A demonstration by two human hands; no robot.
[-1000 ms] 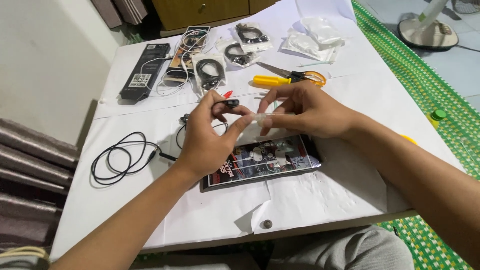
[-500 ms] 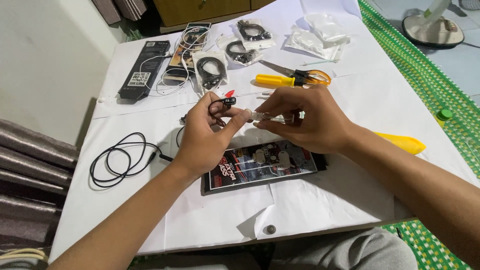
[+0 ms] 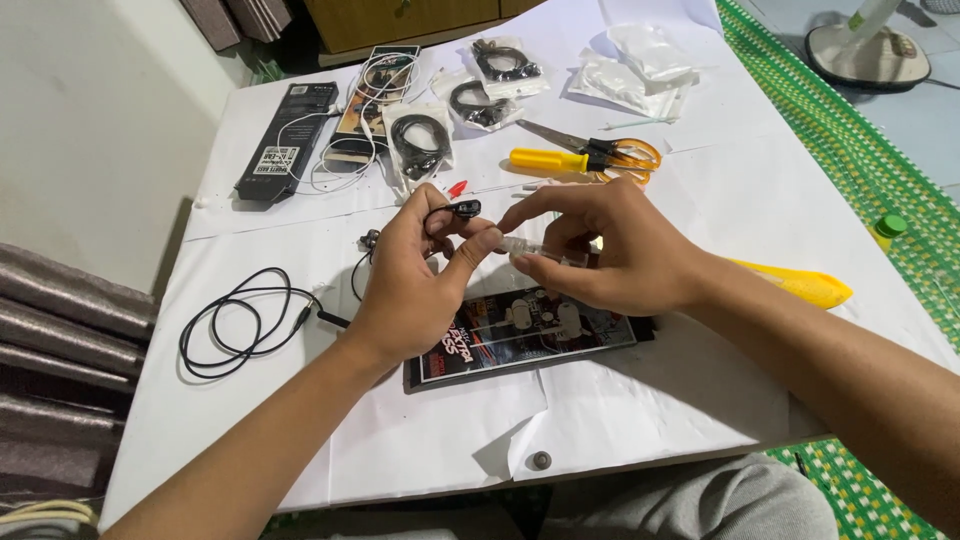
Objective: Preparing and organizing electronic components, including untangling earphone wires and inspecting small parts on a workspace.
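Observation:
My left hand [image 3: 415, 280] pinches a small black earbud [image 3: 462, 209] between thumb and fingertips, above the middle of the white table [image 3: 700, 190]. The earbud's black cable [image 3: 240, 320] trails left in loops on the table. My right hand [image 3: 610, 250] holds a small clear plastic piece [image 3: 530, 246] between its fingers, its tip touching my left thumb. Beneath both hands lies a flat dark earphone package [image 3: 530, 335] with white parts showing through its window.
At the back lie a black box [image 3: 285, 140], several bagged black cables [image 3: 420, 140], clear plastic bags [image 3: 640, 65], a yellow-handled screwdriver [image 3: 550, 160] and orange scissors [image 3: 620, 152]. A yellow tool [image 3: 800, 285] lies right of my forearm. A fan base [image 3: 865, 55] stands on the floor.
Both hands stay together over the package; the right hand has turned slightly and brought the clear piece against my left thumb. The view has shifted a little.

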